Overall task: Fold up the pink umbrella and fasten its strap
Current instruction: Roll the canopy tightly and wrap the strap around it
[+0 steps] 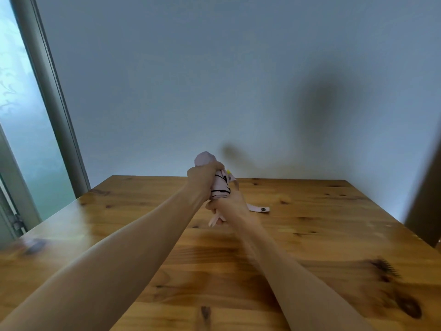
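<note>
The pink umbrella (221, 185) is collapsed into a short bundle with black lines on its cloth, held upright above the wooden table (310, 235). My left hand (202, 174) grips its upper part, just under the rounded pink end (205, 158). My right hand (232, 201) grips the lower part from the right. The pink strap (260, 208) with a dark snap hangs loose to the right, unfastened. Folds of pink cloth stick out below my right hand.
A bare blue-grey wall (238, 80) stands behind the table. A frosted window with a grey frame (55, 103) is at the left. A dark upright edge (424, 199) shows at the far right.
</note>
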Available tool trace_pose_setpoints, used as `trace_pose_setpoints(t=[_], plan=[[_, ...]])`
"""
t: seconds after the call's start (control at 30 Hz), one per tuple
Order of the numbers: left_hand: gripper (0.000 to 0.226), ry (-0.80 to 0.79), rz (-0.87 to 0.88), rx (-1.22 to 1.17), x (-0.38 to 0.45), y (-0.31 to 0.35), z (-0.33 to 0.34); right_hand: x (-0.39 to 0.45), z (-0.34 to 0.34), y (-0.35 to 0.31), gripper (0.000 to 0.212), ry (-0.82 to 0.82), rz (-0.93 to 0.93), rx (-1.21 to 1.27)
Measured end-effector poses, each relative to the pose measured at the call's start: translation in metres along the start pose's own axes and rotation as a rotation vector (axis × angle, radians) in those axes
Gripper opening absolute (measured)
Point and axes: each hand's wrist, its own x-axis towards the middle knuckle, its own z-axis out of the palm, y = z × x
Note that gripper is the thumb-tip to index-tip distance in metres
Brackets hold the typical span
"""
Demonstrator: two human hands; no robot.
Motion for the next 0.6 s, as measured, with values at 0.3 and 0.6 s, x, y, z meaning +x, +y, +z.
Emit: trace_pose_setpoints(t=[0.3,0.6], plan=[[0.012,-0.395,-0.119,-0.214,-0.011,0.014,-0.018,-0.01,-0.026,-0.001,0.024,-0.552,0.164,0.523],[0.019,0.025,-0.114,-0.135,-0.001,-0.005,-0.009,-0.021,0.006,-0.006,0.069,0.301,-0.365,-0.74]])
